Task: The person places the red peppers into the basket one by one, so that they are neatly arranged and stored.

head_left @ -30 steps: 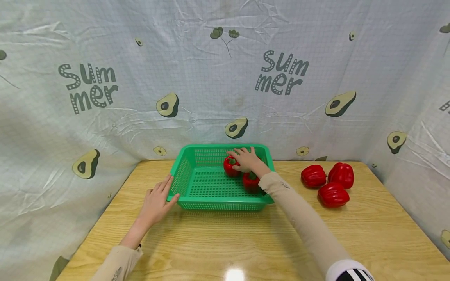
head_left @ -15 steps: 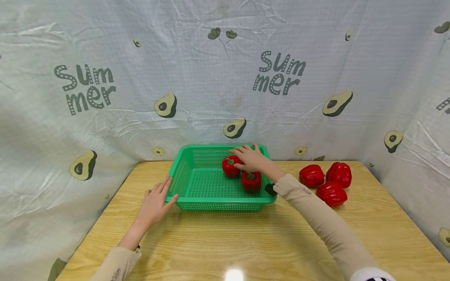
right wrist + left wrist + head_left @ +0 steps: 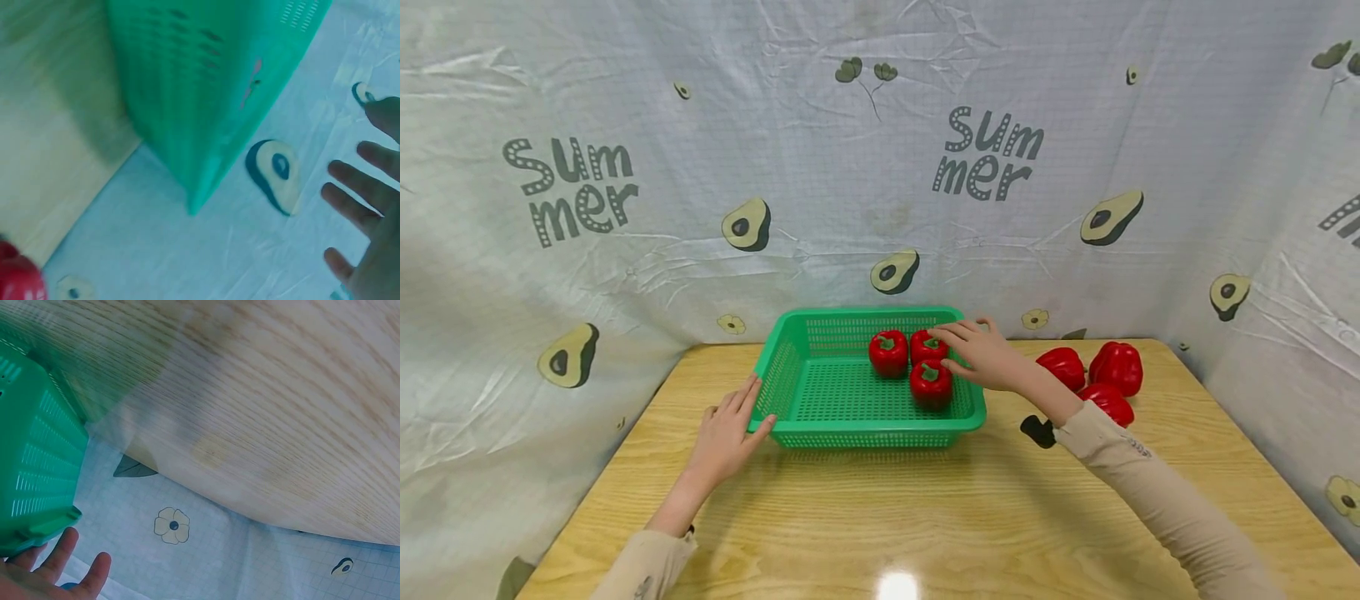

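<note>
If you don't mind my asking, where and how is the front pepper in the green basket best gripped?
Probably from above, taking the front pepper round its body below the stem: it stands stem up within the walls of the green basket, with two other peppers close behind.

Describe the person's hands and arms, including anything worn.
The left hand and right hand are ungloved. The left sleeve and right sleeve are beige, each with a small dark marking near the cuff, unreadable. A black piece shows beside the right cuff, a smaller dark bit by the left, both unidentifiable.
</note>
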`<action>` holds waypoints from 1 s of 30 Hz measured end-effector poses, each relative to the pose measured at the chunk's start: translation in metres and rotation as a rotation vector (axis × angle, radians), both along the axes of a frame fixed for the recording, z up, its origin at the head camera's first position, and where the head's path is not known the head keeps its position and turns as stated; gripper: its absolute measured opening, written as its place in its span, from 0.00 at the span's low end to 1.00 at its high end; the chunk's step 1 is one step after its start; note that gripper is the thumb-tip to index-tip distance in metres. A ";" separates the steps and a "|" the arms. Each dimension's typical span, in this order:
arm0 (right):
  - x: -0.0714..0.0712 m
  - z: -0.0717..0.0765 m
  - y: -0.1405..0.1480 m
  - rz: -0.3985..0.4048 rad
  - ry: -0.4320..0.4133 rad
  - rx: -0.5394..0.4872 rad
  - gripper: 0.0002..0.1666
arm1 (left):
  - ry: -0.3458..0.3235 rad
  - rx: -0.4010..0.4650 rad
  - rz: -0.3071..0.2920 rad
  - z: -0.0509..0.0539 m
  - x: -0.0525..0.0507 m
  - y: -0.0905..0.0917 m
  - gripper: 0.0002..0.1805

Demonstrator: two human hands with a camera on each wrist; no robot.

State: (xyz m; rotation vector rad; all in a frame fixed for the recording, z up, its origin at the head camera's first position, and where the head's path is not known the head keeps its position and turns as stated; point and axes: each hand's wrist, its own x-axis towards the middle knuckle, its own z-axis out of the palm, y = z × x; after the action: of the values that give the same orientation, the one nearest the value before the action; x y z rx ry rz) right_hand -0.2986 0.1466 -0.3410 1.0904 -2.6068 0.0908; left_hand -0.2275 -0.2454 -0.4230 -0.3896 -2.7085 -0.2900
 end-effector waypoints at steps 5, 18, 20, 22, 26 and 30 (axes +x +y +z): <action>0.007 -0.014 0.031 0.022 0.119 -0.069 0.29 | -0.001 0.002 0.001 0.000 -0.001 0.000 0.36; -0.004 -0.059 0.120 -0.131 0.145 -0.109 0.35 | 0.000 0.001 -0.007 0.001 0.000 0.000 0.35; -0.007 -0.063 0.131 -0.181 0.121 -0.070 0.35 | 0.006 0.002 -0.009 0.000 0.000 -0.001 0.35; -0.010 -0.065 0.140 -0.222 0.084 -0.042 0.36 | 0.007 0.000 -0.011 0.000 -0.001 -0.002 0.36; -0.016 -0.065 0.155 -0.263 0.025 -0.014 0.38 | -0.003 -0.007 -0.014 0.000 -0.001 -0.002 0.36; -0.021 -0.063 0.165 -0.266 0.017 -0.004 0.38 | 0.005 -0.002 -0.019 0.000 -0.001 -0.001 0.35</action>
State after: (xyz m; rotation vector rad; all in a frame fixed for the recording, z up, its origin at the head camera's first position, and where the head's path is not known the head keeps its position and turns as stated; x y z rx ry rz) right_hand -0.3193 0.3117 -0.4043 0.7307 -2.7074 0.0263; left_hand -0.2284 -0.2467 -0.4230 -0.4158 -2.7021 -0.2916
